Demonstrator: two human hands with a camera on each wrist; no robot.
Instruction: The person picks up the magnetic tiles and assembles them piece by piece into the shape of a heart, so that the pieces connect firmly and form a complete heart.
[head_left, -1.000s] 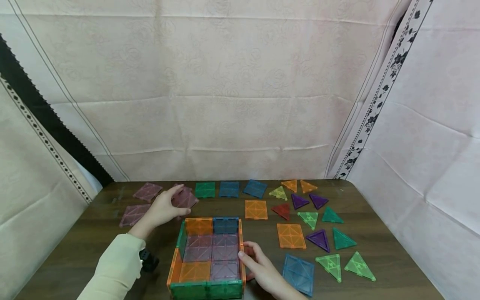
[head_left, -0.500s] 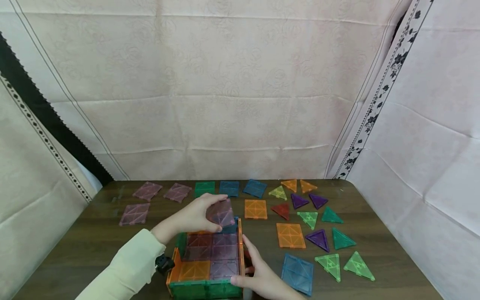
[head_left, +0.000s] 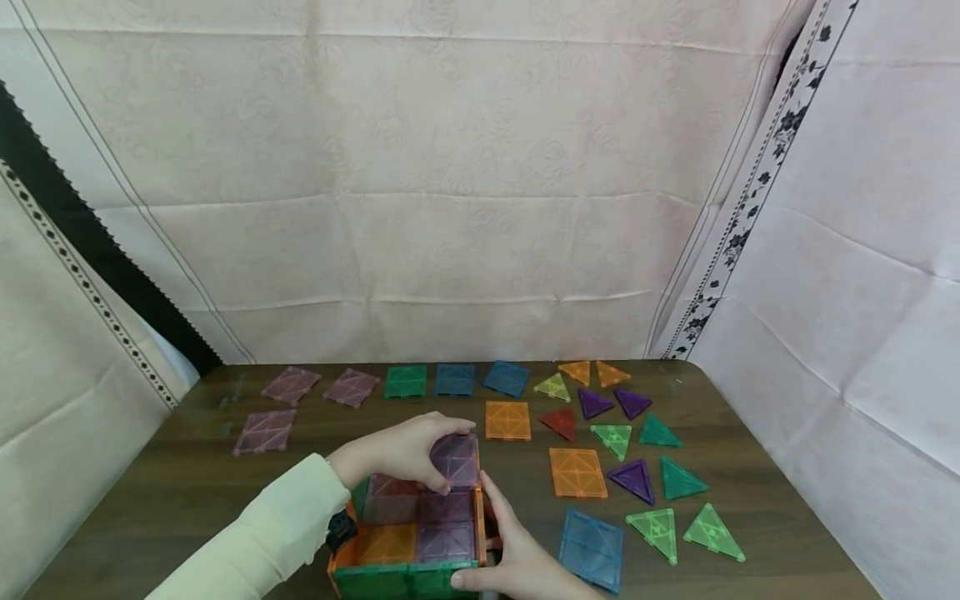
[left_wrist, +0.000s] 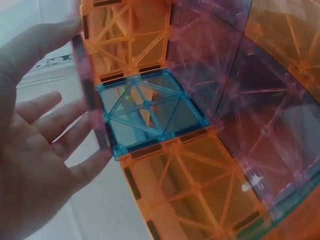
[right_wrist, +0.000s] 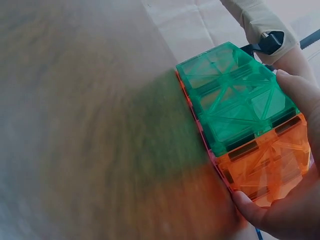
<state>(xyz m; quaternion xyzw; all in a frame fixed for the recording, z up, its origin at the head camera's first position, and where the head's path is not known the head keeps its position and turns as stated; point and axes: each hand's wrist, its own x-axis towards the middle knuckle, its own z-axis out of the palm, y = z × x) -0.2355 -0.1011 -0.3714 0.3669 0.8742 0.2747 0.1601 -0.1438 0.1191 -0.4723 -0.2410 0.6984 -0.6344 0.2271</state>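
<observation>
Translucent green, orange, blue and purple plastic is joined into an open-topped box (head_left: 397,581). At the box's far right corner, a purple tile (head_left: 456,460) is pinched by the left hand (head_left: 401,450), thumb and fingers being parted by about the tile's breadth; whether the rim is touched cannot be told. The box's near right corner is gripped by the right hand (head_left: 517,560), the thumb being set well apart from the fingers. Three purple squares (head_left: 266,432) are laid left of and beyond the box, a green square (head_left: 406,382) and two blue squares (head_left: 454,380) beyond it. Right of the box, orange squares (head_left: 507,421), a blue tile (head_left: 591,550) and, farther off, triangles (head_left: 653,533) are spread.
</observation>
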